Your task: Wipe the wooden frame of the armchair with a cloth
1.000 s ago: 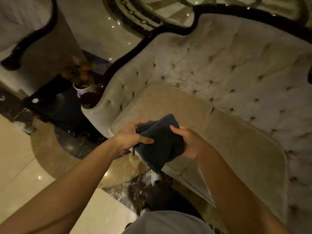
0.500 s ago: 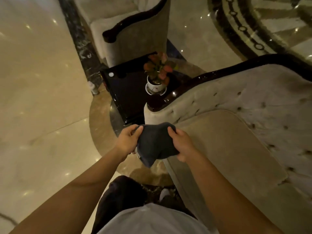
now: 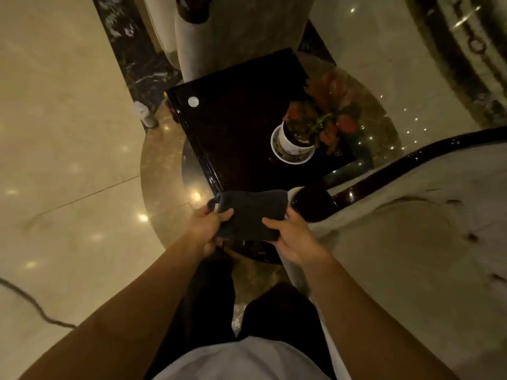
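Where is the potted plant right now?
In the head view, the potted plant stands upper right of centre on the black side table, beyond the dark cloth and left of the armchair's wooden frame.

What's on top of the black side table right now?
On the black side table stand a potted plant in a white pot, near the armchair side, and a small white disc at the far corner. The cloth hides the near edge.

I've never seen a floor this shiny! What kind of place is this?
Probably a hotel lobby or grand lounge: a polished marble floor reflecting ceiling lights, a pale button-tufted armchair with a glossy dark wooden frame, and a black lacquered side table holding a white potted plant.
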